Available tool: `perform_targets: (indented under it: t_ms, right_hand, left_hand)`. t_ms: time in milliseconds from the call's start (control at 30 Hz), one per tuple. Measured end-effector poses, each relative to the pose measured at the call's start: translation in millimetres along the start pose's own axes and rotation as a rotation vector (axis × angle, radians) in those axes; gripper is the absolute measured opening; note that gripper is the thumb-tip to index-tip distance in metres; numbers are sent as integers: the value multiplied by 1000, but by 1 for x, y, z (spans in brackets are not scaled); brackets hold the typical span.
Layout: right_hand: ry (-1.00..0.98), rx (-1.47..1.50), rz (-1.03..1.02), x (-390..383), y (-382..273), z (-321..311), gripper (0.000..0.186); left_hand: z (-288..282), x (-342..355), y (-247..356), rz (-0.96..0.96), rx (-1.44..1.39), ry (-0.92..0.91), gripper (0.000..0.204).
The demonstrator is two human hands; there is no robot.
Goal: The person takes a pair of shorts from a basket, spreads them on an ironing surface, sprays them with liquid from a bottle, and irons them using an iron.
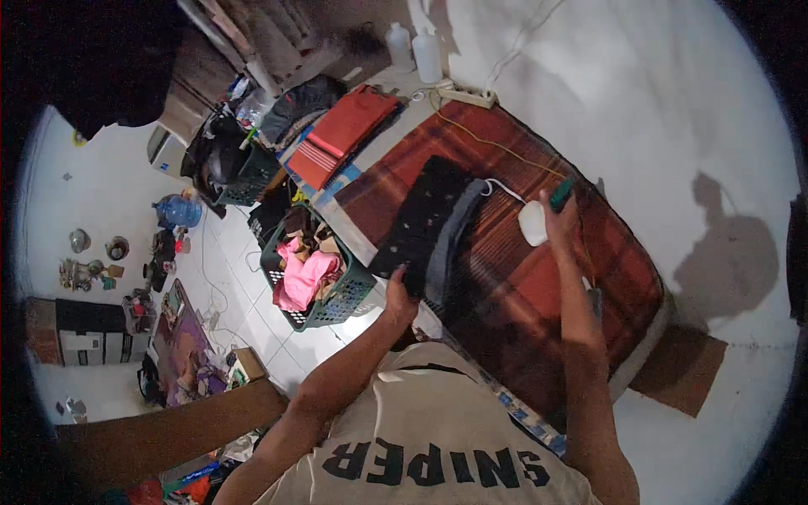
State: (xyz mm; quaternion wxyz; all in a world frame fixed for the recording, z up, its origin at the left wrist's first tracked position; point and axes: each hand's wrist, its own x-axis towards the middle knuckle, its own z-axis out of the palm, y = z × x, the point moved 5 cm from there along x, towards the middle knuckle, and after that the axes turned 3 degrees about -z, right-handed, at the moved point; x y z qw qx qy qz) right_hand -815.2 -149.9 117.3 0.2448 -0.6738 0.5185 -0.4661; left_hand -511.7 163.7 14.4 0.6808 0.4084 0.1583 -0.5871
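Note:
A folded black garment (418, 220) with small pale specks and a grey band lies on the red-brown plaid blanket (539, 282). A white cord loops out from its far right corner. At its near edge, my left hand (402, 300) is closed on the cloth, thumb on top. Over the blanket to the right, my right hand (562, 225) grips a white bottle with a green top (532, 223), which looks like a spray bottle. Partly hidden behind my right forearm is a grey object (595, 303), its kind unclear, near a yellow cord (486, 141).
Left of the blanket stands a green laundry basket (337, 295) with pink and brown clothes. Folded red cloth (343, 135) lies beyond it. A power strip (468, 94) and two whitish bottles (427, 57) are at the far wall. Cardboard (680, 370) rests at the right.

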Motion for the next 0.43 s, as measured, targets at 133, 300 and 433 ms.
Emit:
perform_targets:
  t_ms: [133, 300, 433]
  right_hand:
    - [65, -44, -12, 11, -4, 15, 95]
    - [140, -263, -71, -42, -53, -1, 84]
    - [115, 218, -79, -64, -114, 21, 70]
  left_hand:
    - [4, 14, 9, -197, 70, -110, 40]
    - [39, -9, 55, -224, 81, -152, 34]
    - [76, -28, 137, -164, 175, -256, 42]
